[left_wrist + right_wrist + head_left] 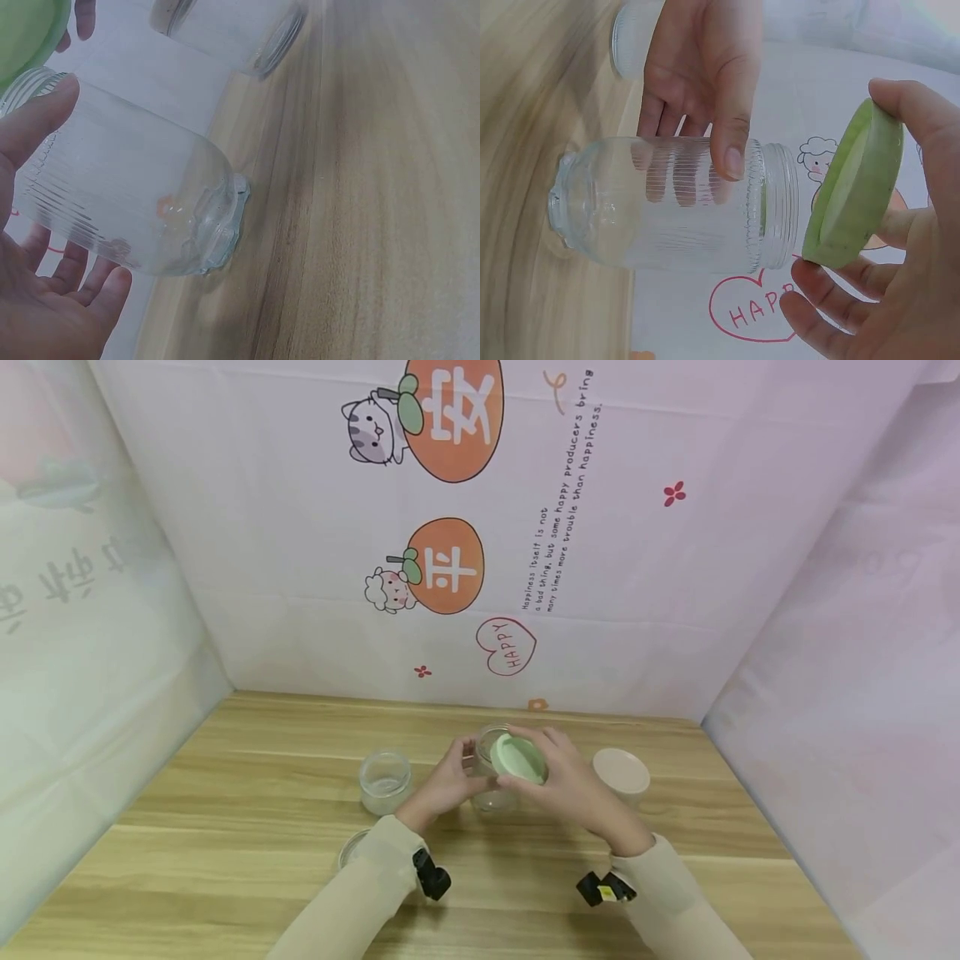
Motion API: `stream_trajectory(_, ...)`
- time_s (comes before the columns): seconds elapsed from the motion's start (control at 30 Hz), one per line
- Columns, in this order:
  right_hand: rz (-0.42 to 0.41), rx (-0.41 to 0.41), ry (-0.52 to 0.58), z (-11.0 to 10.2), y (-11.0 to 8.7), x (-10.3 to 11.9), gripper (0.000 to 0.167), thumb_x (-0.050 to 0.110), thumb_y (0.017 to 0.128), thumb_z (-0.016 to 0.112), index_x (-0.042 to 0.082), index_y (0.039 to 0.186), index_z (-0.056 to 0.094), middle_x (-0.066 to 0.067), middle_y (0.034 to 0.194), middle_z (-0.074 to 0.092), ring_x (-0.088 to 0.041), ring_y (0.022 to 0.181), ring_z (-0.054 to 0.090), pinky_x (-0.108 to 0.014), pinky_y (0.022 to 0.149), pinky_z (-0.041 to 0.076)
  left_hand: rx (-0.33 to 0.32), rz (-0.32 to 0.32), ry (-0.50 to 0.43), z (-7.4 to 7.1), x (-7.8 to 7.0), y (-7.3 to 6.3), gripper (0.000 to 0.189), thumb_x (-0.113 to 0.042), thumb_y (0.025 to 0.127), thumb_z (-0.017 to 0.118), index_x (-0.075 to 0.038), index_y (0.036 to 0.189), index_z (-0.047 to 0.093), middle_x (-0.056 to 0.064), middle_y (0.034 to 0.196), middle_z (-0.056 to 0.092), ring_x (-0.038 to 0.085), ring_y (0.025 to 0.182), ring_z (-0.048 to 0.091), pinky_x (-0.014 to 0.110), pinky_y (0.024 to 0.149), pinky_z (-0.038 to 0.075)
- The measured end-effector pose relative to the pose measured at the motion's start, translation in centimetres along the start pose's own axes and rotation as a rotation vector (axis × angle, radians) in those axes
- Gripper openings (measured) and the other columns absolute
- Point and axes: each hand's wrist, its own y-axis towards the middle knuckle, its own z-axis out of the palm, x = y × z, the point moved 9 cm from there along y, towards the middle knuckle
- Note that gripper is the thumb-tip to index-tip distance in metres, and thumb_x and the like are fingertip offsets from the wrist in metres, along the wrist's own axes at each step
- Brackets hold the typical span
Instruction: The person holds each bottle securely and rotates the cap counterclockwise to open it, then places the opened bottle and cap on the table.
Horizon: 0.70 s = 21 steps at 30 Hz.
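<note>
Wooden table (187, 860): left hand (448, 785) grips 1 glass jar (694, 236), right hand (567, 783) pinches 1 green lid (866, 187).

pale green lid (859, 184), clear ribbed jar (686, 244), streaked yellow-brown table (195, 827)

On the pale wooden table (225, 810), we find a tall clear glass jar (690, 232) between the left hand (450, 783) and right hand (566, 785), a round green lid (519, 758) just above its mouth. Left of it sits a short round glass jar (386, 783); nearer us, a clear glass container (349, 847), partly behind the beige sleeve (371, 872). A cream-lidded glass jar (621, 772) stands right; white printed cloth (630, 585) hangs behind.
</note>
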Motion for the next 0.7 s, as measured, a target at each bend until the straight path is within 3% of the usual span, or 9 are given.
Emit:
stream_trajectory(0.33, 0.041, 0.104, 0.181, 0.2, -1.6, -0.3, 0.077, 0.046, 0.089, 0.075, 0.029, 0.154, 0.038, -0.003, 0.135, 0.049, -0.021, 0.102, 0.058, -0.036, 0.077, 0.057, 0.002, -0.013, -0.011, 0.1, 0.3, 0.2, 0.087, -0.028, 0.084, 0.084, -0.006, 0.149, 0.032, 0.018, 0.149, 0.037, 0.041, 0.137, 0.039, 0.055, 0.110, 0.036)
stream_trajectory(0.7, -0.042, 0.134, 0.218, 0.3, -2.6, -0.1, 0.081, 0.037, 0.087, 0.080, 0.022, 0.154, 0.036, -0.004, 0.137, 0.050, -0.020, 0.105, 0.062, -0.045, 0.090, 0.054, -0.012, -0.050, 0.010, 0.0, 0.4, -0.1, 0.094, -0.037, 0.081, 0.085, -0.008, 0.151, 0.030, 0.018, 0.153, 0.034, 0.041, 0.139, 0.037, 0.056, 0.111, 0.035)
